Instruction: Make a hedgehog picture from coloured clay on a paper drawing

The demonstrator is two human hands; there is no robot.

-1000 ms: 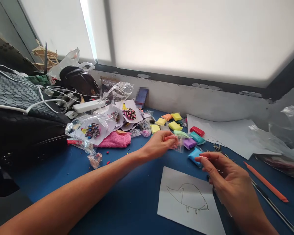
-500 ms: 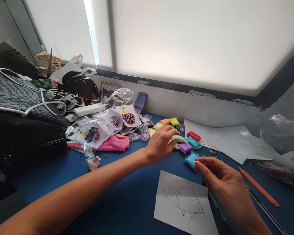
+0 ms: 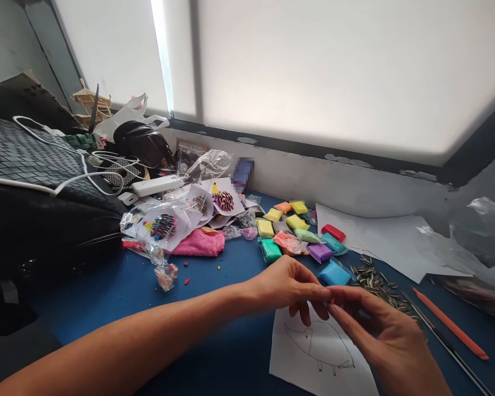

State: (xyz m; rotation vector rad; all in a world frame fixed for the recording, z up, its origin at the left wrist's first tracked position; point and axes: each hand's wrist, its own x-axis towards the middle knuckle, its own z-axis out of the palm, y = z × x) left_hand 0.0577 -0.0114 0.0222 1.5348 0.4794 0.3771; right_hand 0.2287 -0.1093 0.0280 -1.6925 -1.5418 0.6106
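Over the top edge of the paper with a pencil-like drawing of a long-snouted animal (image 3: 286, 357), my two hands meet at the fingertips. My left hand (image 3: 286, 286) pinches thumb and index finger together. Thumb and index finger of my right hand (image 3: 390, 330) press together at the same spot. Whatever lies between the fingertips is too small and hidden to name. Just beyond them sits a blue clay packet (image 3: 334, 273). Behind it are a purple packet (image 3: 319, 252), a green packet (image 3: 270, 250) and a crumpled salmon-pink packet (image 3: 289, 242).
Striped sunflower seeds (image 3: 373, 280) lie in a pile beyond my right hand. An orange stick-like tool (image 3: 449, 324) and a dark pen (image 3: 445, 344) are on the right. White sheets (image 3: 371, 231) rest by the wall. Bagged seed pictures (image 3: 163, 225) and a pink cloth (image 3: 200, 243) are on the left.
My left hand has come back from the clay packets towards me and now touches my right fingertips. The packets and seeds are more exposed. The view has shifted slightly.
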